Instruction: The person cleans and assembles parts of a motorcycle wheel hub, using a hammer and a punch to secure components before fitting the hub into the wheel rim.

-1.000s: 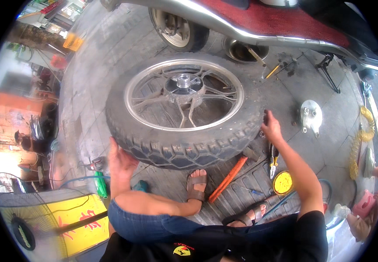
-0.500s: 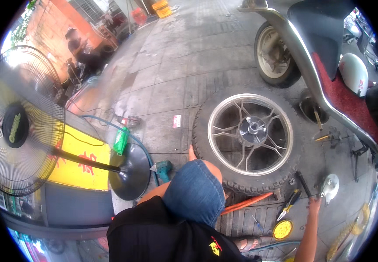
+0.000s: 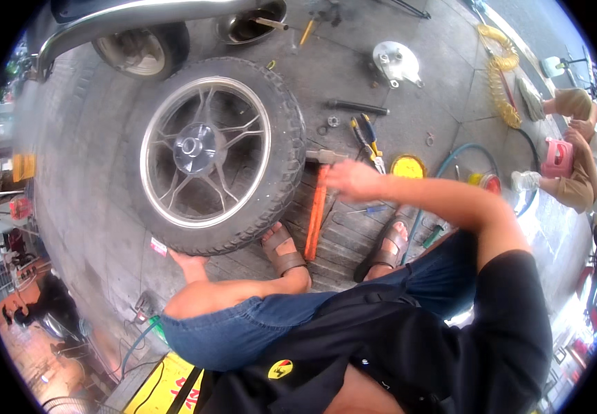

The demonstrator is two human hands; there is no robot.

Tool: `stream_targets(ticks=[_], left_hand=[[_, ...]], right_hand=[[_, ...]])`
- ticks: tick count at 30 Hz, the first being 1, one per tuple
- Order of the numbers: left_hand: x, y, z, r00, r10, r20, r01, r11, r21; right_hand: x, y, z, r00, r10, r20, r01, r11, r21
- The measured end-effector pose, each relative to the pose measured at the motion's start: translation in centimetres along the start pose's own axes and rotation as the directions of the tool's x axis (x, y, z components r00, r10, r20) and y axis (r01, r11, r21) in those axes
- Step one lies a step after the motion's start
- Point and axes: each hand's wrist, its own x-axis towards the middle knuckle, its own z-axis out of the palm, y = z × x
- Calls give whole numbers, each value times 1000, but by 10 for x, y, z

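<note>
A spoked motorcycle wheel [image 3: 207, 154] with a knobbly black tyre lies on the paving, left of centre. My left hand [image 3: 189, 266] grips its near edge, with the fingers mostly hidden under the tyre. By the right side of the tyre is a hammer with a metal head and an orange handle [image 3: 314, 224]. My right hand [image 3: 355, 181] is at the head end of that handle; its fingertips are blurred, so their hold is unclear. Beyond it are pliers [image 3: 369, 143] with yellow-and-black grips, a black rod [image 3: 358, 107] and a silver brake plate [image 3: 396, 63].
A round yellow tin [image 3: 409, 166] and a blue hose [image 3: 443, 162] lie right of my arm. My sandalled feet flank the orange handle. At the right, a person sits with a pink jug [image 3: 558, 157]. A scooter wheel [image 3: 133, 52] and a metal bowl [image 3: 249, 24] stand beyond the tyre.
My view has swung to the right. My right hand has left the end of the black rod and come across to the hammer. My left hand stays at the tyre.
</note>
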Motion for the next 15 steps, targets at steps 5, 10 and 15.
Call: stream_targets(ticks=[5, 10, 15], left_hand=[[8, -13, 7, 921, 353, -165, -233, 838, 494], [-8, -24, 18, 896, 340, -285, -204, 887, 415], [1, -26, -29, 872, 475, -119, -332, 751, 571]], right_hand=[[6, -25, 36, 998, -41, -55, 38, 998, -55], [8, -24, 38, 990, 124, 71, -115, 987, -108], [-4, -12, 19, 967, 161, 198, -125, 976, -181]])
